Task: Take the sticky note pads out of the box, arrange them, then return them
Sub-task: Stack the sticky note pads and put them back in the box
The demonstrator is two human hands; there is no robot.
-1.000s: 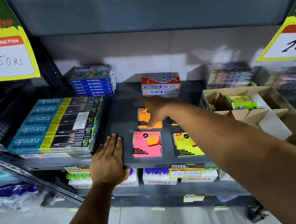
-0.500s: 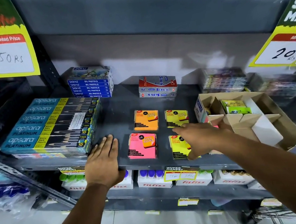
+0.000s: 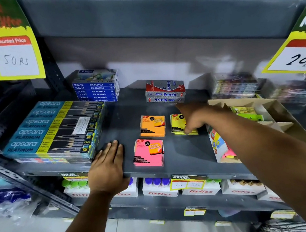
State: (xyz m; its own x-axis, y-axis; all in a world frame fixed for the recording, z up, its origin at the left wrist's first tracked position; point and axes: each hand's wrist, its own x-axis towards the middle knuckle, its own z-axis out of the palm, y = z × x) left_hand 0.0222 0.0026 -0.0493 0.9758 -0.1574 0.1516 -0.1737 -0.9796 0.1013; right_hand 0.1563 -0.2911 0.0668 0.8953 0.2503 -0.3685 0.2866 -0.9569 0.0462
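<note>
Yellow pad [image 3: 177, 123]: it lay on the grey shelf [image 3: 188, 156], in the back row, just right of the orange pad [image 3: 152, 125]. There looked to be another yellow pad under it, but I could not be sure.
Pink pad [image 3: 148, 152]: it lay alone in the front row, near the shelf edge, in front of the orange pad.
Box [image 3: 275, 105]: the brown box sat open at the right end of the shelf, near the pads. More pads showed inside it, green and yellow at the back, pink low at the front.
Right hand [image 3: 193, 119]: it rested on the yellow pad with the fingers curled down over the near edge. I could not tell if it gripped the pad or only pushed it.
Left hand [image 3: 107, 167]: it lay flat and open on the front of the shelf, left of the pink pad, holding nothing.
What could go wrong: a push from the right hand could knock the yellow pad crooked or slide the top pad off the lower one. The pink pad could fall if the arm bumped it.
Hard to see: the right arm hid part of the box. The right side of the yellow pad was covered by the hand. The packs behind the box were blurry.
</note>
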